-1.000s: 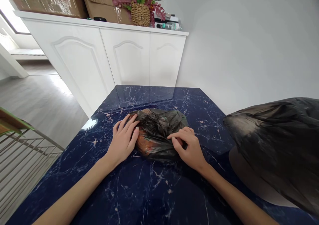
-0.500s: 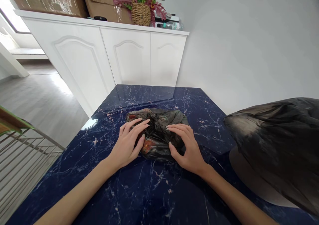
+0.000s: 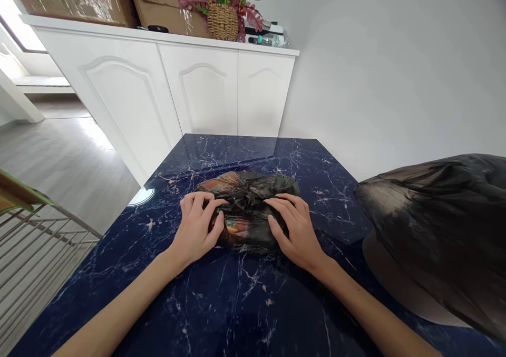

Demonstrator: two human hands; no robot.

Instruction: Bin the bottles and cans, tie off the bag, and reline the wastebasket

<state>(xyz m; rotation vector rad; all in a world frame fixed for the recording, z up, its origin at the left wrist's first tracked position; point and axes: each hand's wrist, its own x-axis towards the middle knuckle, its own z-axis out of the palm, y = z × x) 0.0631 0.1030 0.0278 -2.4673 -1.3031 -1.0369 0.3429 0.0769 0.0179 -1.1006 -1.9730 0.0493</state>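
A crumpled black plastic bag [image 3: 253,233] lies on the dark blue marbled table [image 3: 245,304], with orange and green patches showing through its thin film. At its left end, my left hand [image 3: 197,222] has curled fingers and thumb closed on the plastic. My right hand [image 3: 294,228] grips the right end, fingers bent over the top and thumb at the near side. Between the hands the bag's gathered, twisted middle is visible. What lies inside cannot be made out.
A bin [image 3: 391,288] draped with a black bag [image 3: 446,220] stands at the right. A metal rack [image 3: 43,246] is at the left. Behind the table, a white cabinet [image 3: 205,88] bears cardboard boxes [image 3: 75,1], a wicker basket [image 3: 222,22] of red leaves and a plastic bottle [image 3: 272,40].
My left hand has shifted left and its fingers have curled in onto the bag's left end. More of the bag's middle shows. My right hand has barely moved.
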